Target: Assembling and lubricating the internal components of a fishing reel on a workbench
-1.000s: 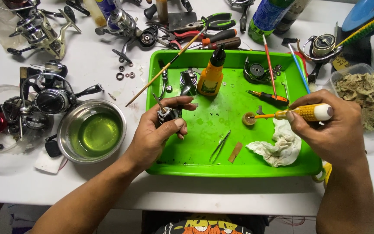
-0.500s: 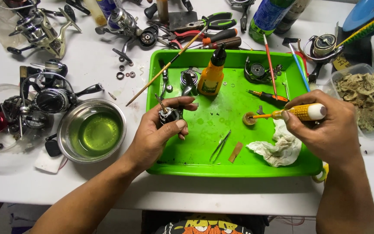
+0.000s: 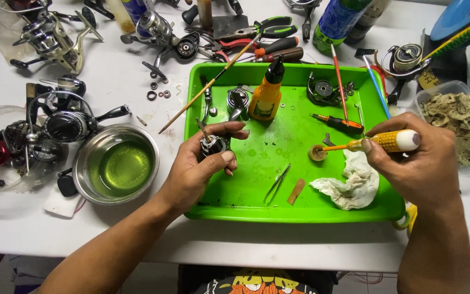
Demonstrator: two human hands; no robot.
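Head view: left hand [image 3: 194, 171] cupping reel part [image 3: 211, 144]

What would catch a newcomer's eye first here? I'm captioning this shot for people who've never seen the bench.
The bright green plastic tray at centre. Over it, the left hand grips a small dark metal reel part, and the right hand dips a yellow-handled brush into a small round cap. Left of the tray sits a steel bowl of yellow-green liquid.
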